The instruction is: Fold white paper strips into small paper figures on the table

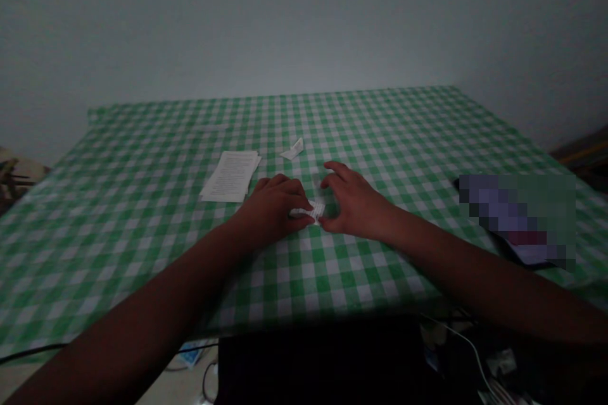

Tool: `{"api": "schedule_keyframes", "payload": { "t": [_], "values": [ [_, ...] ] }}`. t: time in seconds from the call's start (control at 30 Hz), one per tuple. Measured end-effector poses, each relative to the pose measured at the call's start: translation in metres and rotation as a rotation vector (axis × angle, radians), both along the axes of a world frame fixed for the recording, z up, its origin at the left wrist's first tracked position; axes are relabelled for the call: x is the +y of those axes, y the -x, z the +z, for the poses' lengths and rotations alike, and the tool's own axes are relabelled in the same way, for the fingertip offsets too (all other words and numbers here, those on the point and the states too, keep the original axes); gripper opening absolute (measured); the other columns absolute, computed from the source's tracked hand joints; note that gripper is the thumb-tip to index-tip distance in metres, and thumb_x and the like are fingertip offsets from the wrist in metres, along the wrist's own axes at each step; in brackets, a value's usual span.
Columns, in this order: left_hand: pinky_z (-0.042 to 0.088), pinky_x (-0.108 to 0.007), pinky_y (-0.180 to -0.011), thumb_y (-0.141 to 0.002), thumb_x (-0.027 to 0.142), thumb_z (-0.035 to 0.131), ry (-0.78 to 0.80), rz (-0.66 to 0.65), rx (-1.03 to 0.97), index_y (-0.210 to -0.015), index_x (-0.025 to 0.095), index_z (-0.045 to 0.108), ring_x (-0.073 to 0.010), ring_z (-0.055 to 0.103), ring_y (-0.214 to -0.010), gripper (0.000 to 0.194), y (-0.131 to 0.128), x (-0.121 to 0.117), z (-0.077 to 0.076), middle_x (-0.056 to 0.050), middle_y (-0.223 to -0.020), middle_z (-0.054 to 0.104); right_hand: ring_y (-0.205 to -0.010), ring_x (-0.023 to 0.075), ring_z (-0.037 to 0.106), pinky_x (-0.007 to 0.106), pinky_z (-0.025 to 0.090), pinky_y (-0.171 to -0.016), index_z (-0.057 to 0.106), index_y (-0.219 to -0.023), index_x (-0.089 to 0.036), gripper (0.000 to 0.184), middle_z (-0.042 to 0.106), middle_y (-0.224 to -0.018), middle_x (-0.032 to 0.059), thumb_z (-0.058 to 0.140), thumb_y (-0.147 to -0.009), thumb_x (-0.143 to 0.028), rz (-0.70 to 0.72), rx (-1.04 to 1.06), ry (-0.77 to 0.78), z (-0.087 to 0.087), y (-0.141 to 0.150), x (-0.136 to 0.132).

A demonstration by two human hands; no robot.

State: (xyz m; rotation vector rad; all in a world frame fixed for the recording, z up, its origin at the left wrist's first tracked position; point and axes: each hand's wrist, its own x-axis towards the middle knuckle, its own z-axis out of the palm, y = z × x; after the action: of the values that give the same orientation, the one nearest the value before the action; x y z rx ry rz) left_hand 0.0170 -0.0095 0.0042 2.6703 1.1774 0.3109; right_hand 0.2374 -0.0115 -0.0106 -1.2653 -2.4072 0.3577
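Observation:
A small folded piece of printed paper (317, 210) lies low over the cloth between my two hands. My left hand (278, 205) pinches its left part between thumb and fingers. At the paper's right end is my right hand (349, 199), its thumb tip by the near corner and its fingers spread apart and raised. Whether that thumb touches the paper I cannot tell. Beyond the hands sits another small folded paper (293, 150). Left of my left hand lies a stack of printed paper sheets (230, 176).
A green and white checked cloth (380, 133) covers the table, whose far side meets a plain wall (304, 25). At the right lies a dark-edged flat object (494, 215), mostly blurred out by pixelation. Cables (475, 348) hang below the near edge.

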Motion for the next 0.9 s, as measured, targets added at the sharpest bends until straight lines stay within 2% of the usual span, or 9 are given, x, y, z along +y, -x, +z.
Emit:
{"api": "schedule_keyframes", "payload": {
  "t": [0.43, 0.7, 0.9],
  "values": [
    [0.033, -0.039, -0.087, -0.085, 0.039, 0.072, 0.011, -0.003, 0.007, -0.1, 0.031, 0.075, -0.0243, 0.053, -0.105, 0.017, -0.001, -0.001, 0.001, -0.001, -0.103, 0.067, -0.136, 0.0368, 0.043, 0.052, 0.04, -0.111, 0.055, -0.113, -0.018, 0.056, 0.039, -0.149, 0.0201, 0.079, -0.065, -0.035, 0.001, -0.016, -0.014, -0.002, 0.001, 0.0],
    [0.033, -0.041, -0.09, -0.085, 0.04, 0.072, 0.01, 0.003, 0.01, -0.101, 0.029, 0.075, -0.0254, 0.052, -0.106, 0.019, -0.001, 0.0, 0.001, -0.001, -0.103, 0.068, -0.132, 0.0392, 0.046, 0.057, 0.044, -0.105, 0.055, -0.106, -0.019, 0.049, 0.041, -0.144, 0.0208, 0.08, -0.066, -0.032, -0.144, 0.028, -0.05, -0.004, -0.004, 0.019],
    [0.034, -0.042, -0.092, -0.083, 0.039, 0.073, 0.037, -0.024, -0.025, -0.102, 0.028, 0.073, -0.0252, 0.053, -0.107, 0.023, 0.003, 0.002, -0.002, -0.002, -0.109, 0.066, -0.131, 0.0371, 0.046, 0.055, 0.043, -0.106, 0.053, -0.106, -0.019, 0.046, 0.043, -0.141, 0.02, 0.078, -0.069, -0.029, -0.132, 0.083, -0.066, -0.006, -0.004, 0.022]
  ]
}}
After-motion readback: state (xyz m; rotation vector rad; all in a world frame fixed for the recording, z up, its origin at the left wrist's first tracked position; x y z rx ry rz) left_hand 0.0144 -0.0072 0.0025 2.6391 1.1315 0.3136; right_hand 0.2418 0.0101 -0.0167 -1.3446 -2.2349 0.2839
